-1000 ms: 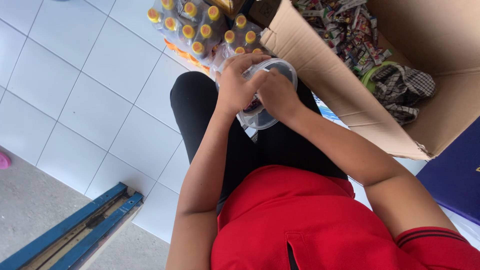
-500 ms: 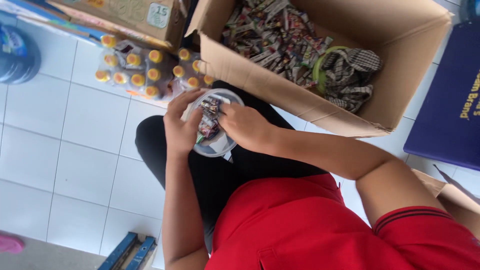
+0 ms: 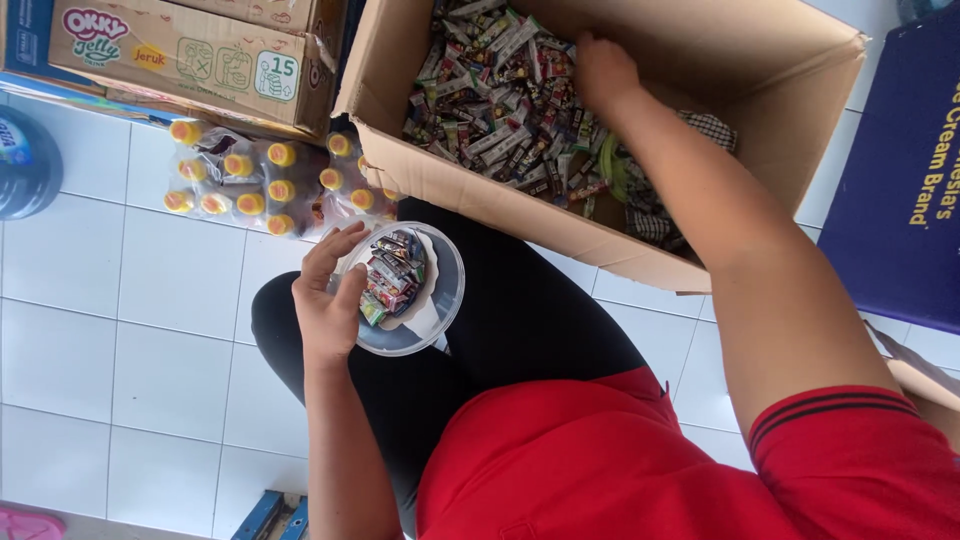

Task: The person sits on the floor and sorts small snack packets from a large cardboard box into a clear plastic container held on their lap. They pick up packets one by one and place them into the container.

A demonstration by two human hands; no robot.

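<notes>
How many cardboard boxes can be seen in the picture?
2. One large open cardboard box in front of the person, full of small wrapped sweets, with the right hand inside it. One closed printed box at the upper left. Others may be outside the view.

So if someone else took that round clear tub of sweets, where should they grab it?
Probably by the free rim on the side away from the left hand. The clear round tub rests open on the lap, sweets piled inside, so gripping the wall from the side, kept level, seems safest.
</notes>
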